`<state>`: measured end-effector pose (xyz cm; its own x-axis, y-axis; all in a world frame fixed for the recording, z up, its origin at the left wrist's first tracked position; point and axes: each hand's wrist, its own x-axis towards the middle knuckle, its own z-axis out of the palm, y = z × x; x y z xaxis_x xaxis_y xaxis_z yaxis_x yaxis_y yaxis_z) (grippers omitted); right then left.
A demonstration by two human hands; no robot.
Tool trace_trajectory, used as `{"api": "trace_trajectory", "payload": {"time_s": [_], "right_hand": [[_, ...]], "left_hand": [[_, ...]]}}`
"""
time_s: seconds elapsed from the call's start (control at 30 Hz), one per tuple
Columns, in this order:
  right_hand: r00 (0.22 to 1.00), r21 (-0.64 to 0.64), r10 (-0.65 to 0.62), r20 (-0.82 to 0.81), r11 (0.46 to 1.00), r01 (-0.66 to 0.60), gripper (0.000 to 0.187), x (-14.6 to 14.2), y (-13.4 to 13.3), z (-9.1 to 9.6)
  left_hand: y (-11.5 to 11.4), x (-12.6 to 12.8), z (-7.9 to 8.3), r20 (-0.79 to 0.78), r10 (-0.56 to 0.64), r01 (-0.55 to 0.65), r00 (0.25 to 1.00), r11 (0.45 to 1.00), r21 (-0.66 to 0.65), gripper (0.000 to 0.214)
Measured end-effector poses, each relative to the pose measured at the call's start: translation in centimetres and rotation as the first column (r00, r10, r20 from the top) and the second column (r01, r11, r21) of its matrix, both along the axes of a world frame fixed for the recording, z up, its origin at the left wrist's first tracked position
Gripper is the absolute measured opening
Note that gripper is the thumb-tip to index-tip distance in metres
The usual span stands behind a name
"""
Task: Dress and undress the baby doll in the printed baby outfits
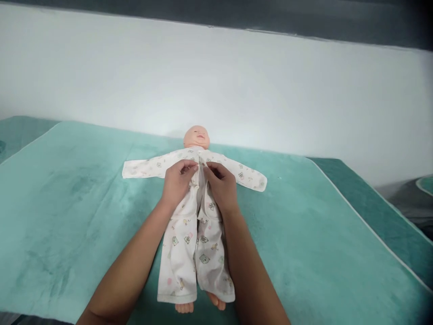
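Note:
A baby doll point(196, 137) lies on its back, head away from me, dressed in a white printed top point(157, 164) and matching trousers point(181, 259). The top's sleeves stretch out to both sides, and its front is partly open down the middle. My left hand point(179, 180) pinches the left front edge of the top at the chest, with a small button visible just below the fingers. Opposite it, my right hand point(220, 183) pinches the right front edge. A narrow gap separates the fingertips. The doll's bare feet point(184, 308) stick out of the trouser legs.
A green blanket point(304, 243) with pale edging covers the surface beneath the doll. Behind it rises a white wall point(216, 81) with a dark band along its top. A darker green cloth point(365, 194) shows at the right, and a grey object lies beyond it.

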<state>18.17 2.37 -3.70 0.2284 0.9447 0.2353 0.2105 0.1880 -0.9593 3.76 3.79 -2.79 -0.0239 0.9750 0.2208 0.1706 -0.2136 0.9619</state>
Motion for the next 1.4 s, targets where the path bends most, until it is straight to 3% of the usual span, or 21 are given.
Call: {"api": "trace_trajectory", "payload": {"time_s": [0.2,0.4,0.63,0.87,0.97,1.17,1.4], "right_hand": [[0.995,0.008,0.093,0.026,0.996,-0.093,0.03,0.9,0.3,-0.3],[0.985,-0.016,0.147,0.09,0.989,-0.146,0.029,1.1,1.0,0.3],[0.985,-0.04,0.155,0.077,0.988,-0.152,0.028,0.9,0.9,0.3],[0.981,0.002,0.175,0.088,0.984,-0.176,0.027,1.2,0.9,0.2],[0.979,0.008,0.187,0.081,0.982,-0.188,0.029,1.3,0.9,0.1],[0.976,-0.004,0.206,0.066,0.978,-0.206,0.027,1.4,1.0,0.1],[0.976,-0.034,0.2,0.09,0.98,-0.198,0.026,1.2,1.0,0.3]], "left_hand": [[-0.1,0.3,-0.2,-0.05,-0.026,0.028,0.998,0.999,0.039,0.016],[0.0,0.6,-0.4,-0.179,0.084,-0.053,0.98,0.984,0.168,0.011],[0.2,0.8,-0.4,-0.162,0.09,-0.07,0.983,0.99,0.125,0.004],[0.0,0.5,0.0,0.063,0.008,-0.004,0.998,0.998,-0.062,0.01],[0.0,0.6,0.2,0.142,-0.038,0.049,0.989,0.996,-0.077,0.011],[0.0,0.9,-0.1,-0.049,0.066,-0.065,0.997,0.998,0.018,0.013],[0.0,0.9,-0.3,-0.041,0.07,-0.069,0.997,0.997,0.015,0.013]]}}
